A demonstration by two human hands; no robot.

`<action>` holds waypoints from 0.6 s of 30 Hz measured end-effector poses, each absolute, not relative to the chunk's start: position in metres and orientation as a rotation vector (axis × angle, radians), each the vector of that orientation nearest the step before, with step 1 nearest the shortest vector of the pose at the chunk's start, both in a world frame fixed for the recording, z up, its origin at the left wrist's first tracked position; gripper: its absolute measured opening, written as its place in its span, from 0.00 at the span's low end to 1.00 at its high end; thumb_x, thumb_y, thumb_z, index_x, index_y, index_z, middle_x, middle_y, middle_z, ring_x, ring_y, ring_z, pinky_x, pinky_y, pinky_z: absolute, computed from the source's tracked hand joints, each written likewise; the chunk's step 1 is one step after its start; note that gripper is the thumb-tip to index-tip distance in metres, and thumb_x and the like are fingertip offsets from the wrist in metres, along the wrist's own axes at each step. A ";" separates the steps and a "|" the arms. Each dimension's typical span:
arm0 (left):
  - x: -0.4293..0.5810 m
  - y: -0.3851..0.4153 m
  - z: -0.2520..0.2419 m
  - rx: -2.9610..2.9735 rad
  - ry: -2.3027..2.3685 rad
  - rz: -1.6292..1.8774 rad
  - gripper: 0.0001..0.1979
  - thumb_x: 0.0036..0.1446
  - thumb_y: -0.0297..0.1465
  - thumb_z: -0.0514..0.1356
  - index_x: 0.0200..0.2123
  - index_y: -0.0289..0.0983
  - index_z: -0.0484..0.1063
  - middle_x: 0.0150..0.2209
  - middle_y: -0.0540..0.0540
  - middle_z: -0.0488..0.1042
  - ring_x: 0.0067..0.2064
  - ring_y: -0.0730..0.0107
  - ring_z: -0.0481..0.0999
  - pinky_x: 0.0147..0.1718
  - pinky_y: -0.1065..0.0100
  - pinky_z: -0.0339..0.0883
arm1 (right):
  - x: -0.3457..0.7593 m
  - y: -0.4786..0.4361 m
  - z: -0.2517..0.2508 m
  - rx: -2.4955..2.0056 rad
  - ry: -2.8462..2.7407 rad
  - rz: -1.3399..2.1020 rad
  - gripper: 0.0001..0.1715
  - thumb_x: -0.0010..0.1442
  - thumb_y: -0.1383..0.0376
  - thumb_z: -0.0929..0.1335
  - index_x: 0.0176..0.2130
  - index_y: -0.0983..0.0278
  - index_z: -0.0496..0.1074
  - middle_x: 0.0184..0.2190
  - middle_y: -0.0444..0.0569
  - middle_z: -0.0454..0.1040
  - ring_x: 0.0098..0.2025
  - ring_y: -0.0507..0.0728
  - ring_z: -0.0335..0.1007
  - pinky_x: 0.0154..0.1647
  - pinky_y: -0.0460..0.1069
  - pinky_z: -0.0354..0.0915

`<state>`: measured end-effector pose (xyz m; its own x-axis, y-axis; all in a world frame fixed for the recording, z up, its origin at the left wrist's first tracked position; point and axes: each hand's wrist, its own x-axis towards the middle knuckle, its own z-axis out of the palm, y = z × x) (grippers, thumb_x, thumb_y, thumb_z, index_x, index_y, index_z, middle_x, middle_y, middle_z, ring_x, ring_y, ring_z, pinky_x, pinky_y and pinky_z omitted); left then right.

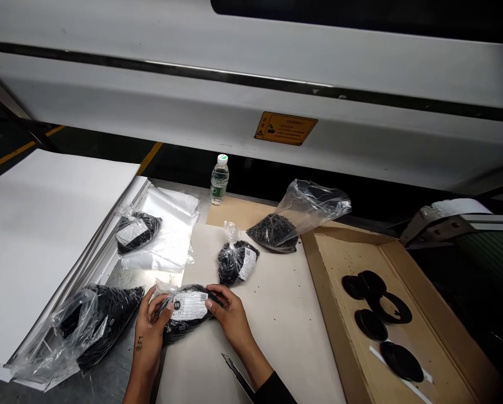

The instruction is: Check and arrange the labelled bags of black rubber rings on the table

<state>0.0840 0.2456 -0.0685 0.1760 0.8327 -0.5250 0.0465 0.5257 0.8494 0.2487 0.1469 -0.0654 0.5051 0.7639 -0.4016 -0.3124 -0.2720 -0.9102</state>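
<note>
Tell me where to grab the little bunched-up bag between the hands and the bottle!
Probably pinch the bag by its bunched plastic neck, coming from above. The neck sticks out, thin, past the round, full part, and gripping there leaves the white label uncovered.

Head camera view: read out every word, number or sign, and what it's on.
"8月": black dot on label of held bag; other print too small.
Warning triangle: orange sticker on white machine; wording too blurred.
Labels on upper-left bag and middle bag: too small.
Bottle label: unreadable.
</note>
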 end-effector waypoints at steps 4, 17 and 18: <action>0.082 0.242 -0.075 0.854 1.324 0.688 0.38 0.45 0.44 0.68 0.58 0.47 0.60 0.50 0.44 0.73 0.57 0.55 0.69 0.61 0.50 0.55 | 0.247 0.148 -0.067 -1.532 -0.414 1.112 0.21 0.54 0.56 0.71 0.47 0.60 0.71 0.46 0.52 0.74 0.51 0.62 0.68 0.55 0.58 0.62; 0.112 0.258 -0.049 1.347 1.627 0.306 0.48 0.45 0.55 0.61 0.65 0.45 0.47 0.41 0.44 0.71 0.47 0.50 0.74 0.49 0.51 0.65 | 0.237 0.164 -0.070 -1.695 -0.458 0.994 0.20 0.58 0.51 0.67 0.45 0.61 0.74 0.44 0.51 0.73 0.50 0.60 0.69 0.54 0.55 0.62; 0.114 0.258 -0.051 1.359 1.650 0.299 0.45 0.46 0.55 0.60 0.64 0.46 0.50 0.40 0.45 0.71 0.46 0.51 0.74 0.49 0.51 0.65 | 0.236 0.165 -0.071 -1.700 -0.449 0.985 0.19 0.58 0.52 0.67 0.44 0.61 0.74 0.43 0.50 0.73 0.48 0.60 0.69 0.53 0.55 0.63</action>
